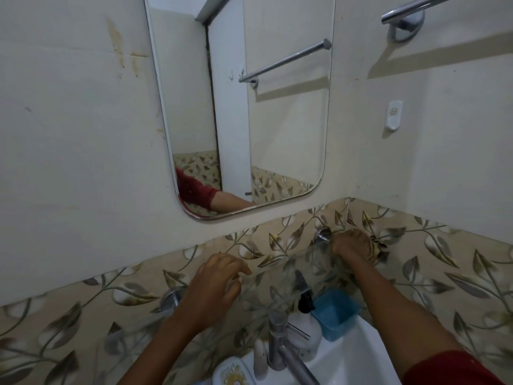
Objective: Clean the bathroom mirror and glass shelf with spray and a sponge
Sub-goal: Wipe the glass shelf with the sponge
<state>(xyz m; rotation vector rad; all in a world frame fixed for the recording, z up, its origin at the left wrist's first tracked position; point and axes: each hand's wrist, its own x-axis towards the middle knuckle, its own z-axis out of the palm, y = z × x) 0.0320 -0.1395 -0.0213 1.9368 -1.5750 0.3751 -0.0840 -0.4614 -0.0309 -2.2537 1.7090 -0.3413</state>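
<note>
The mirror point(277, 120) hangs on the white wall and reflects a red sleeve and a forearm at its lower left. Below it, a clear glass shelf point(280, 276) runs between two chrome brackets point(322, 235) along the leaf-patterned tiles. My right hand point(350, 245) grips a crumpled brownish sponge or cloth point(373, 247) at the shelf's right end, next to the right bracket. My left hand point(215, 286) is at the shelf's left part, with curled fingers on top and the thumb below its front edge. No spray bottle is in sight.
Beneath the shelf is a white sink point(349, 354) with a chrome tap point(280, 343). A white pump bottle point(305, 329), a blue basket point(334, 314) and a soap dish point(233, 372) stand on its rim. A towel bar point(433, 6) and a wall hook point(394, 115) are at right.
</note>
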